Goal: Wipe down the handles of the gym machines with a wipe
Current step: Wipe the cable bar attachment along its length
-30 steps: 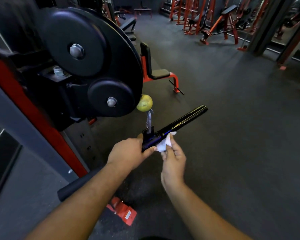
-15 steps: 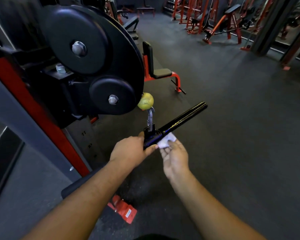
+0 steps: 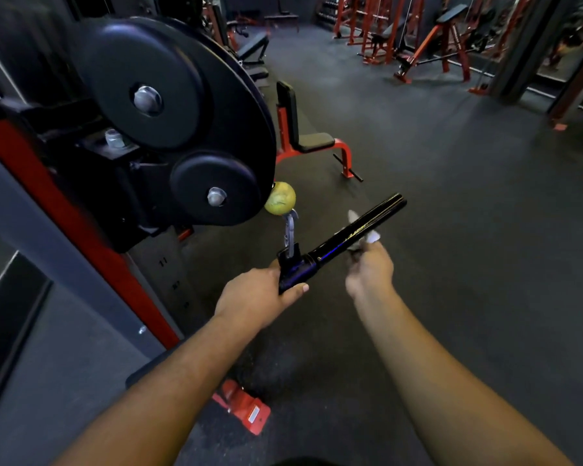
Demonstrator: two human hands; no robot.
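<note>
At far left stands the machine's red upright, with a grey panel beside it. Mounted on it are two black round discs: the large disc, with a bolt at its centre, and a smaller disc below and in front of it. Just right of the small disc hangs a yellow-green ball; a metal clip drops from it to the black bar handle.

Your left hand grips the near end of the handle, fingers curled round it and thumb lying along its underside. The handle runs up and to the right from that grip, its far end free above the floor.

Your right hand, blurred, reaches the middle of the handle from below. Its fingers pinch the white wipe, which sits at the handle's underside; a second white tip shows above the bar, so the wipe appears wrapped round it. How each finger lies cannot be told through the blur.

On the floor between your forearms lies a red foot plate of the machine. Beyond the handle stands a red-framed seat with black pads. At upper right, well apart, stand more red-framed machines.
</note>
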